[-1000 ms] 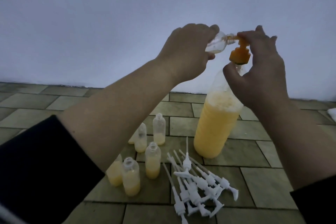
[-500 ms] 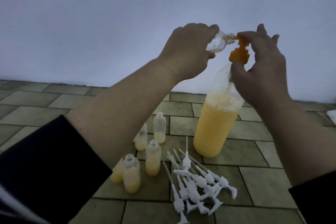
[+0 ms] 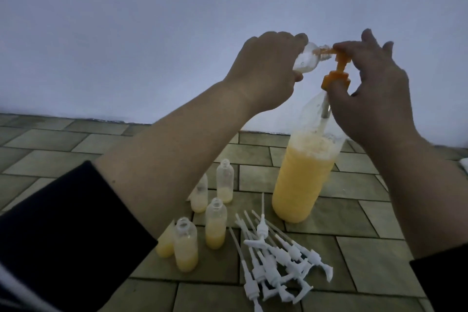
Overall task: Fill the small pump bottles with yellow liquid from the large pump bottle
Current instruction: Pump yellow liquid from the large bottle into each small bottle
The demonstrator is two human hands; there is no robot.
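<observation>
— What carries it all?
— A tiled floor (image 3: 379,261) running up to a pale wall.
— What stands on it?
— The large pump bottle (image 3: 301,182) upright, mostly full of yellow liquid. Left of it, five small bottles (image 3: 215,225), uncapped, partly filled.
— And in front?
— A loose heap of white pump heads (image 3: 273,258), lying flat, tubes overlapping.

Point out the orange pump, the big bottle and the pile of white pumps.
orange pump (image 3: 335,80): head view, on its collar.
big bottle (image 3: 301,180): head view, on its yellow-filled body.
white pumps (image 3: 278,258): head view, middle of the pile on the floor.
</observation>
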